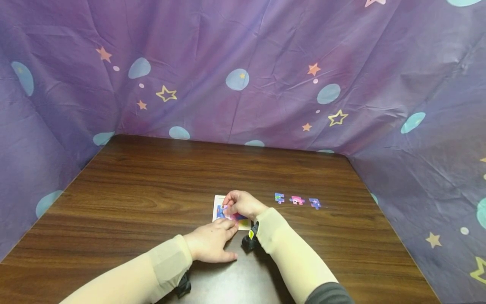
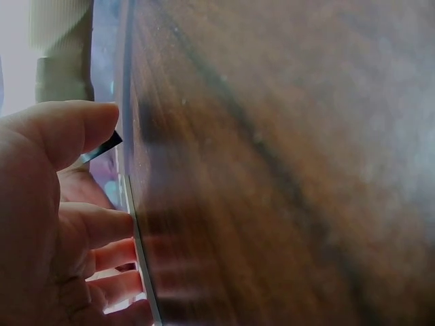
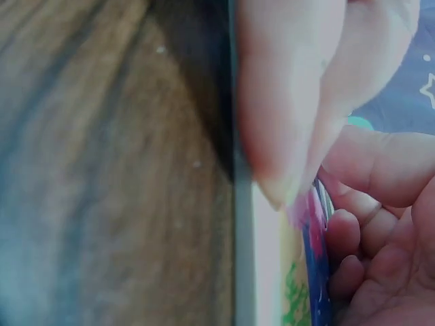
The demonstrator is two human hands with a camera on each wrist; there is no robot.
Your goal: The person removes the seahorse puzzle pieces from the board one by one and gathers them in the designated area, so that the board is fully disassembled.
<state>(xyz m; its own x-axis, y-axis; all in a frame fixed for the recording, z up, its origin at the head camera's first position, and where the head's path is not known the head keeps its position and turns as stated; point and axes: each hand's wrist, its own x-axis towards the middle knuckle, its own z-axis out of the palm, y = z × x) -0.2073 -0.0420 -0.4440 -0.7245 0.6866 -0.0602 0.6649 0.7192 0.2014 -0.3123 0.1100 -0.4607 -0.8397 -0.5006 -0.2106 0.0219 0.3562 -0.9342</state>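
A small white-bordered jigsaw board (image 1: 219, 198) with a colourful picture lies on the table, partly covered by both hands. My left hand (image 1: 213, 241) rests palm-down at its near edge, with fingertips on the board and the thumb out to the side on the wood. Over the board, my right hand (image 1: 246, 204) has its thumb and fingers brought together on a puzzle piece, mostly hidden by the fingers. In the right wrist view, the curled fingers of the right hand (image 3: 380, 231) are close over the picture, beside the left fingertips (image 3: 279, 156).
Right of the board lie three loose puzzle pieces in a row: a blue-green one (image 1: 279, 197), a pink one (image 1: 297, 200) and a blue one (image 1: 314, 203). The brown wooden table (image 1: 152, 169) is enclosed by a purple patterned cloth (image 1: 197, 76).
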